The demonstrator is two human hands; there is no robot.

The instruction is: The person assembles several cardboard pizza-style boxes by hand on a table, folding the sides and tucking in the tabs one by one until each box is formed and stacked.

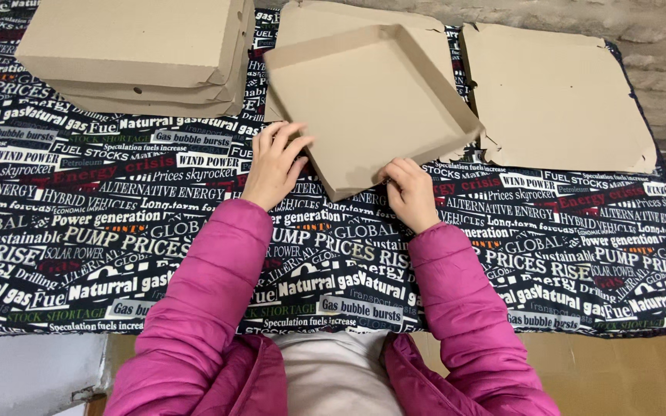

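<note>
The left hand point(273, 163) lies with fingers spread against the near left edge of a half-folded cardboard box point(368, 104). The right hand point(410, 192) pinches the box's near corner, fingers closed on the cardboard. The box sits tilted at mid-table on a dark printed cloth point(117, 231). Under it lies another flat sheet point(310, 19). A stack of finished boxes point(136, 50) stands to the far left, and a flat cardboard blank point(556, 100) lies just to the right. Pink sleeves point(210, 293) cover both arms.
</note>
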